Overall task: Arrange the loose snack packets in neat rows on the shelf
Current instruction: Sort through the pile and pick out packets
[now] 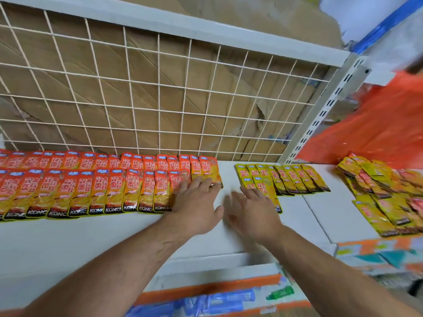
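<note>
Hands at packet rows, mesh behind

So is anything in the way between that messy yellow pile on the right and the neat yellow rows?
Nothing visible. Only bare white shelf lies between the loose yellow pile and the yellow rows. The right hand is at the rows' left end, outside that stretch.

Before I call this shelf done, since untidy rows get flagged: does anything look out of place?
Yes. The yellow packet pile at far right lies heaped, packets overlapping at mixed angles. The orange rows and the short yellow row look orderly. Cardboard behind the wire grid is torn.
</note>
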`<state>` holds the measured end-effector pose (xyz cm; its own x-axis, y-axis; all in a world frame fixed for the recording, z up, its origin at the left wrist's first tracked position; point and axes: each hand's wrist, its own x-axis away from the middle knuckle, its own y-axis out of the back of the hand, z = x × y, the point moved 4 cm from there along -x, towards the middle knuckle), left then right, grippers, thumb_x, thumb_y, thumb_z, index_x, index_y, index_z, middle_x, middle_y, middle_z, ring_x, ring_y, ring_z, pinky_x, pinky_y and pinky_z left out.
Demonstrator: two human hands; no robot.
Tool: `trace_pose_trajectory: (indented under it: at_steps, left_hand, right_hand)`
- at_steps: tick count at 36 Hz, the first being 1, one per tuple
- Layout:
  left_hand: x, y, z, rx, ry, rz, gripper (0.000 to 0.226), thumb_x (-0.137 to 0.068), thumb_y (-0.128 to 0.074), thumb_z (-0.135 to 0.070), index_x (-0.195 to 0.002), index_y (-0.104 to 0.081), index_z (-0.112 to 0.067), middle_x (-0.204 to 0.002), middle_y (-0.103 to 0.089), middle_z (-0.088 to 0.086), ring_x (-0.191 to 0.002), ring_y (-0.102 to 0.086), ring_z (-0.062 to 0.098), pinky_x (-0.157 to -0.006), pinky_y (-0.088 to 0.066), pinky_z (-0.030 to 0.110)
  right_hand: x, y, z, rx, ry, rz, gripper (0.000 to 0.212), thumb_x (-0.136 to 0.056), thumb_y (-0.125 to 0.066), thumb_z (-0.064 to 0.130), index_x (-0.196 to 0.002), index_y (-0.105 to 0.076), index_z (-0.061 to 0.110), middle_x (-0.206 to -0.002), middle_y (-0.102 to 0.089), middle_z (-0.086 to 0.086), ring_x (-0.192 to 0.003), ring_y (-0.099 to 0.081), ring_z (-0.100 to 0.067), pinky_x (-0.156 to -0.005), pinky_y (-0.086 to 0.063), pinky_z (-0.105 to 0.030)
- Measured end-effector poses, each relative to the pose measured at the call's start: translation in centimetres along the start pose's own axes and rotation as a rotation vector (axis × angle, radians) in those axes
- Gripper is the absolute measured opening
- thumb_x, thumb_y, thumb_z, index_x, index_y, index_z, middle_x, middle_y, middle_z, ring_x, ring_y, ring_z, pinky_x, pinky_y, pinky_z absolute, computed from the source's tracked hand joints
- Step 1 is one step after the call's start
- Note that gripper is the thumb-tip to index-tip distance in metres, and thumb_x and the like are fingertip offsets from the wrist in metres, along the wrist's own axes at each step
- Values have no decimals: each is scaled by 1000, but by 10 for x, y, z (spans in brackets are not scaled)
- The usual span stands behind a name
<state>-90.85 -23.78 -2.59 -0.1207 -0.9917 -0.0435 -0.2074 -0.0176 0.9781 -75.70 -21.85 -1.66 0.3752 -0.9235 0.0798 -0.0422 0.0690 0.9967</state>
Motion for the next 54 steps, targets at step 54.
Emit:
trace_pose_trajectory:
  at_steps: [54]
  left_hand:
    - [-189, -102, -446, 60, -7, 160, 67, -88, -46, -64, -126, -44, -9, -121, -53, 11, -113, -52, 28, -86, -47, 39]
  right_hand:
    - [97, -10, -487, -289, -415, -184, 42, -91, -58, 45, -123, -63, 18, -122, -59, -3, -118, -48, -27, -97, -43, -36]
